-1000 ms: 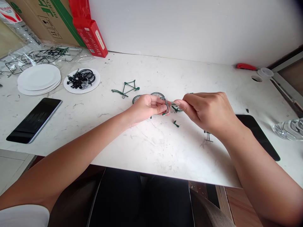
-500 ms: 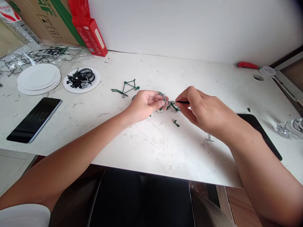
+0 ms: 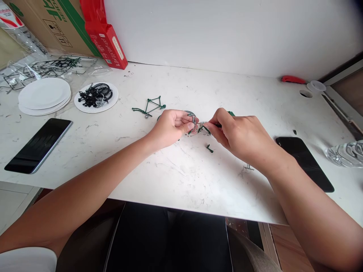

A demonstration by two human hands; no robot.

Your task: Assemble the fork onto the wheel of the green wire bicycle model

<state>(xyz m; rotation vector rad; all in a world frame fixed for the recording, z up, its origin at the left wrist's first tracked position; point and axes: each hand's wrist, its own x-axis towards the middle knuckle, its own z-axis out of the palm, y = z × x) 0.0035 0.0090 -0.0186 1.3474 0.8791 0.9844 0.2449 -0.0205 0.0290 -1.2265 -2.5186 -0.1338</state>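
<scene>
Near the middle of the table, my left hand (image 3: 174, 128) pinches a small metal part (image 3: 194, 118) between thumb and fingers. My right hand (image 3: 227, 128) is closed around a thin tool with a dark handle (image 3: 218, 125), its tip at the metal part. Under and between the hands lie small green pieces (image 3: 204, 129), partly hidden. Another green piece (image 3: 209, 148) rests just in front of them. A green bicycle-shaped frame (image 3: 153, 105) lies behind my left hand. Part of something green (image 3: 231, 113) shows behind my right hand.
Left on the table (image 3: 159, 177) are a phone (image 3: 38, 145), stacked white plates (image 3: 44, 94) and a plate (image 3: 82, 107) of black parts. A red package (image 3: 112, 45) and cardboard box (image 3: 64, 28) stand behind. Another phone (image 3: 306, 162) and a clear bottle (image 3: 344, 154) are at right.
My right hand has moved slightly left, closer to my left hand, with the tool. More of the right phone and something green behind my right hand now show. The view has shifted slightly.
</scene>
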